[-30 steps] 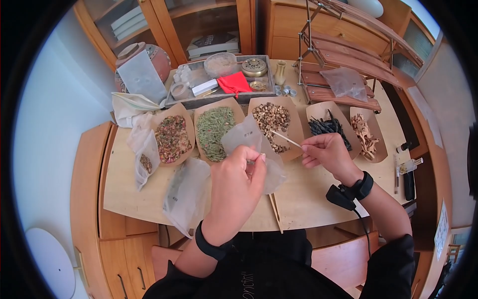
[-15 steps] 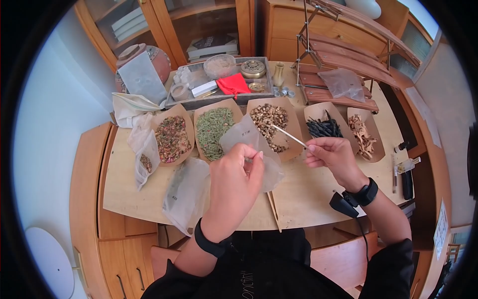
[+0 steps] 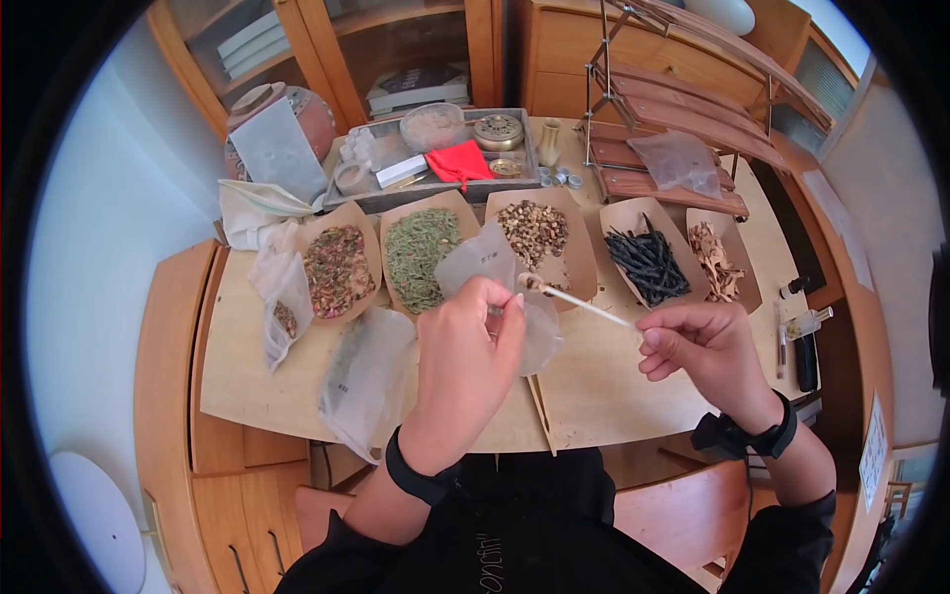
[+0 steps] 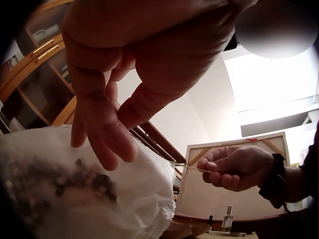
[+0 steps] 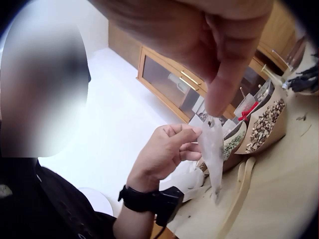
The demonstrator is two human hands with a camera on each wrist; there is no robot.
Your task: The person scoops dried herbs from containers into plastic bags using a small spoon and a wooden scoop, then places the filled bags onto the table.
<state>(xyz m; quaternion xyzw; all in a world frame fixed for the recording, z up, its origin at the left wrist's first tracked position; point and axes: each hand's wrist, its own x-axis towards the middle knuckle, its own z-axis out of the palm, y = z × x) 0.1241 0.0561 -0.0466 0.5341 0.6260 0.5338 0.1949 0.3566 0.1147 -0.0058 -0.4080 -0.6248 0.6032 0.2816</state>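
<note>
My left hand (image 3: 465,361) pinches the rim of a small translucent bag (image 3: 479,261) between thumb and fingers. Dark and pale chopped pieces (image 4: 84,181) show through the bag in the left wrist view. My right hand (image 3: 708,342) pinches the end of a thin pale spoon (image 3: 594,309). Its tip carries brown bits and overlaps the bag's mouth in the head view. Just beyond is a paper tray (image 3: 577,259) of chopped brown and cream pieces (image 3: 534,230).
Other paper trays hold reddish petals (image 3: 341,265), green herb (image 3: 421,252), black strips (image 3: 648,262) and tan shavings (image 3: 714,262). Filled bags (image 3: 364,371) lie at the left. Wooden tongs (image 3: 541,411) rest at the front edge. A wooden rack (image 3: 683,109) stands back right.
My right hand has moved right and toward me, drawing the spoon back from the chopped pieces to the bag's mouth with bits on its tip. The left hand stays nearly still.
</note>
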